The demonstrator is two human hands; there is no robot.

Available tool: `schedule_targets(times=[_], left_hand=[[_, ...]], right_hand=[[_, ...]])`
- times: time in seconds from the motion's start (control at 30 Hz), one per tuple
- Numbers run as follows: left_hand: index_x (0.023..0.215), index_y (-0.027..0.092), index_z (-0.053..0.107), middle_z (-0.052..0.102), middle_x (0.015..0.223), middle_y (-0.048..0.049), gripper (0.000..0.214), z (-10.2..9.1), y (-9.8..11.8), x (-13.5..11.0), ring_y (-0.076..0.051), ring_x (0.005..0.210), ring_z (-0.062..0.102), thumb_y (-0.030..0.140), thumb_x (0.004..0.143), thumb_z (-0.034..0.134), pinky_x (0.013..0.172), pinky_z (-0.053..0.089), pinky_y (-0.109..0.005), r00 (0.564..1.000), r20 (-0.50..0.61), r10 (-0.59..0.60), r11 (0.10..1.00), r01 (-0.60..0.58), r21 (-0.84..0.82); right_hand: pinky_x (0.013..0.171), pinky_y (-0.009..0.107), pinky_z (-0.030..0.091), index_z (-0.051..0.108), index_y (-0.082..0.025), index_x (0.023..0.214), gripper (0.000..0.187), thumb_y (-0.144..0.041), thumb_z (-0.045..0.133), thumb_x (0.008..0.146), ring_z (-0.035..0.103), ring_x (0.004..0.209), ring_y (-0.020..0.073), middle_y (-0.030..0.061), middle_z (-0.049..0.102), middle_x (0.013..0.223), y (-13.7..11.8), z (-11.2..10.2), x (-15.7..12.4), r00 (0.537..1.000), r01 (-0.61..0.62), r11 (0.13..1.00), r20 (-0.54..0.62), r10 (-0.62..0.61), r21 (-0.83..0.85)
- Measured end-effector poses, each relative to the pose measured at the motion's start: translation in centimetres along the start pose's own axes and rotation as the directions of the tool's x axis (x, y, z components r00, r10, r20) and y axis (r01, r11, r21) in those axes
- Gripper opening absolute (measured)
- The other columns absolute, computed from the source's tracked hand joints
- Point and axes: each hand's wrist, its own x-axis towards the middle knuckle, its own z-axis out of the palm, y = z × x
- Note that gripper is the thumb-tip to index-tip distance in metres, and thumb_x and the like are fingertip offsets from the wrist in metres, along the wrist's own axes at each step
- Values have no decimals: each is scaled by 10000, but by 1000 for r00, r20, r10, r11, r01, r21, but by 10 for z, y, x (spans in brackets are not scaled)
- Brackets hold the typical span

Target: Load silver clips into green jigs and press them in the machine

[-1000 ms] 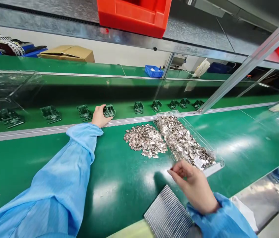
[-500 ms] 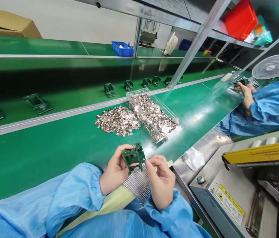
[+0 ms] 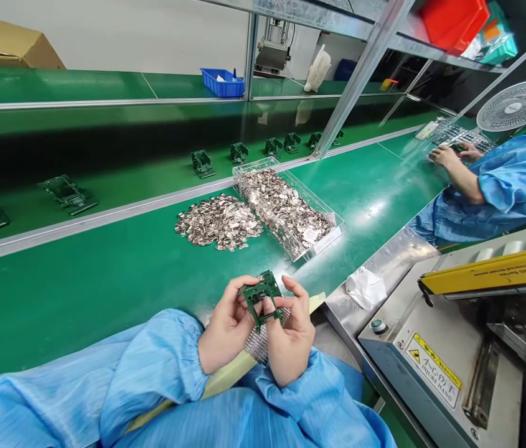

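Clock pos. taken from the green board (image 3: 263, 287), which is held low at view ctr., above the bench. L hand (image 3: 221, 331): thumb & fingers clamped on the board's 9 o'clock edge. R hand (image 3: 291, 341): thumb & one finger closed on its lower part, approx. 5 o'clock, forefinger raised apart; whether a small bit is pinched too, can't tell. Ridged metal sheet (image 3: 256, 347): 6 o'clock, partly hidden by hands. Pile of metal bits (image 3: 218, 222): 11 o'clock, loose on bench (image 3: 104, 280). Clear tray (image 3: 325, 244) w/ more bits: btwn 12 & 1, just beside pile. Other boards (image 3: 203, 163): spaced out in a row, approx. 10 to 1 o'clock. Crumpled white tissue (image 3: 366, 287): 3 o'clock. Machine (image 3: 384, 351) w/ hand-injury warning label (image 3: 433, 371): btwn 3 & 4. Co-worker's hands (image 3: 452, 157): 2 o'clock, well apart.
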Motion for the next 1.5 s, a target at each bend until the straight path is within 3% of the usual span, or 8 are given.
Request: schedule_targets(times=[0.17, 0.33, 0.57, 0.73, 1.0, 1.3, 1.37, 1.5], left_hand=[[1146, 253, 483, 621, 959, 1, 251, 0, 1, 1, -94, 829, 606, 216, 909, 559, 753, 512, -193, 1000, -1, -24, 1000, 24, -3], [1140, 256, 481, 634, 952, 8, 236, 1, 2, 1, -94, 832, 611, 216, 915, 541, 763, 516, -196, 998, -2, -56, 998, 56, 3], [1107, 233, 514, 634, 926, 2, 234, 0, 7, 0, -103, 796, 603, 191, 881, 559, 698, 505, -189, 999, -16, -52, 995, 53, 79], [1101, 219, 523, 638, 901, -2, 272, 3, 13, -6, -107, 771, 605, 128, 847, 557, 671, 495, -189, 999, 12, -43, 990, 41, 133], [1088, 211, 535, 650, 859, 2, 323, 24, 21, -19, -104, 689, 596, 84, 793, 567, 606, 480, -185, 992, 126, -23, 984, 1, 176], [1090, 198, 553, 638, 1007, -53, 302, 39, 10, -9, -139, 808, 625, 160, 797, 615, 714, 517, -242, 982, 188, -12, 986, -19, 164], [1117, 197, 551, 621, 1022, -51, 311, 36, 0, 3, -135, 821, 606, 177, 813, 611, 743, 508, -248, 991, 134, 2, 978, -30, 206], [1157, 200, 532, 616, 988, -31, 335, 34, -18, 25, -124, 829, 598, 174, 828, 590, 768, 501, -238, 994, 105, 10, 968, -36, 249]], right_hand=[[947, 414, 418, 614, -204, 836, 83, -260, 673, 820, 548, 1109, 252, 87, 574, 1126, 0, 1, -1, 1000, -25, 999, -3, 25, 27], [743, 308, 507, 604, -198, 898, 117, -266, 658, 820, 623, 843, 187, 49, 631, 922, -4, 2, 0, 982, -189, 963, 38, 185, 190], [542, 207, 440, 569, -189, 738, 124, -206, 688, 712, 523, 593, 114, -20, 575, 672, -11, 0, 3, 950, -308, 899, 60, 305, 310], [538, 196, 427, 534, -188, 716, 181, -239, 707, 714, 497, 581, 103, -29, 548, 659, -16, -6, -4, 934, -347, 857, 63, 351, 380], [545, 200, 439, 522, -192, 719, 174, -236, 687, 753, 510, 596, 106, -30, 529, 672, -14, -30, -26, 953, -244, 885, -70, 294, 397], [725, 304, 539, 587, -202, 958, 242, -409, 648, 847, 630, 806, 176, 56, 657, 907, 9, -67, -45, 941, -233, 918, -164, 296, 321], [745, 326, 541, 625, -187, 924, 286, -468, 603, 874, 644, 811, 190, 67, 683, 889, 24, -74, -50, 936, -293, 921, -119, 330, 256], [691, 308, 521, 676, -186, 821, 352, -504, 547, 899, 634, 718, 182, 31, 685, 741, 47, -73, -56, 928, -339, 934, 201, 313, 112]])
